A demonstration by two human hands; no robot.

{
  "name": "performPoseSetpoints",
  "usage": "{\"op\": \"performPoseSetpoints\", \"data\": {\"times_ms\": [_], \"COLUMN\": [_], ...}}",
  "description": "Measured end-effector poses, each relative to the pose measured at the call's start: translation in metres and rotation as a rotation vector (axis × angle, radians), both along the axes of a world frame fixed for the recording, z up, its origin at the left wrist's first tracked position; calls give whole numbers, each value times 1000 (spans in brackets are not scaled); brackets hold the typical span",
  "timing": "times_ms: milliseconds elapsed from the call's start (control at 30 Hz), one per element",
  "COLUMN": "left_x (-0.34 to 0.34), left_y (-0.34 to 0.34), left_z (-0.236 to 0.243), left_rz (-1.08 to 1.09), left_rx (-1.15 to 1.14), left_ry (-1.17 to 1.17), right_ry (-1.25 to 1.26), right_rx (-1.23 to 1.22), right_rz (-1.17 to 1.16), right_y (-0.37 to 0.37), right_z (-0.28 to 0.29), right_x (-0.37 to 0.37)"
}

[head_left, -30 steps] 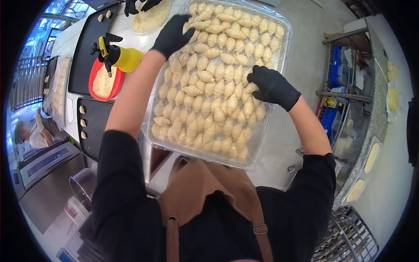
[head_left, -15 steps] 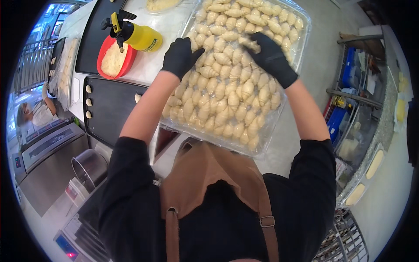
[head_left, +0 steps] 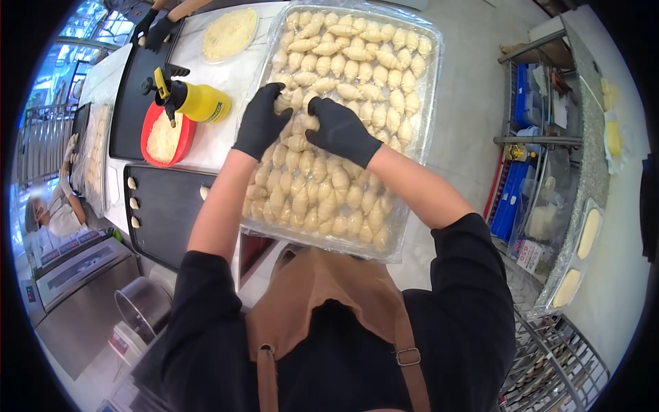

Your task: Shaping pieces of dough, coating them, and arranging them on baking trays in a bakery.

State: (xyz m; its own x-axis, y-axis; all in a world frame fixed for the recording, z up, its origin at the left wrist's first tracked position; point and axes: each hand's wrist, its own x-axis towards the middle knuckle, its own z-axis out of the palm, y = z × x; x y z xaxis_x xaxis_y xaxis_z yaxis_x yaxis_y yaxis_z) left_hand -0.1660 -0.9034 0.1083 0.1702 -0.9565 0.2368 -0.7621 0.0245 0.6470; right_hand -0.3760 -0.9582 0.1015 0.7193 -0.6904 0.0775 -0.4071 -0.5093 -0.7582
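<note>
A large tray (head_left: 434,65) lined with clear plastic lies before me, covered with rows of small unbaked croissants (head_left: 357,51). My left hand (head_left: 262,123), in a black glove, is over the tray's left side, thumb and fingers curled round one small dough roll (head_left: 282,101). Close to its right, my right hand (head_left: 342,132), also black-gloved, pinches another roll (head_left: 311,122) between thumb and forefinger, just above the rows. The glove tips partly hide both pieces.
Left of the tray stand a yellow spray bottle (head_left: 206,103), a red bowl of pale crumbs (head_left: 165,141) and a round container of crumbs (head_left: 230,33). A black baking tray (head_left: 171,206) carries a few rolls. A co-worker's gloved hands (head_left: 156,33) work over another black tray.
My right hand has come leftward and nearer me, beside my left hand. My left hand's fingers have closed round a roll. A co-worker's gloved hands have come into view at the upper left.
</note>
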Motion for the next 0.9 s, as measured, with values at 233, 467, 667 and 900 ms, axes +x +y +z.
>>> {"op": "performPoseSetpoints", "data": {"times_ms": [233,467,667,900], "left_x": [26,57,51,17], "left_y": [-80,-178,-247,-139], "left_z": [38,17,-18,-7], "left_rz": [-132,-70,-40,-384], "left_rx": [-33,63,548,-165], "left_ry": [-109,-340,-322,-254], "right_ry": [-119,204,-33,227], "right_rx": [114,-495,-627,-318], "right_rz": [-334,-231,-204,401], "right_y": [-151,-216,-161,-1], "right_z": [7,-24,-3,37], "right_x": [-98,-139,-141,-157]}}
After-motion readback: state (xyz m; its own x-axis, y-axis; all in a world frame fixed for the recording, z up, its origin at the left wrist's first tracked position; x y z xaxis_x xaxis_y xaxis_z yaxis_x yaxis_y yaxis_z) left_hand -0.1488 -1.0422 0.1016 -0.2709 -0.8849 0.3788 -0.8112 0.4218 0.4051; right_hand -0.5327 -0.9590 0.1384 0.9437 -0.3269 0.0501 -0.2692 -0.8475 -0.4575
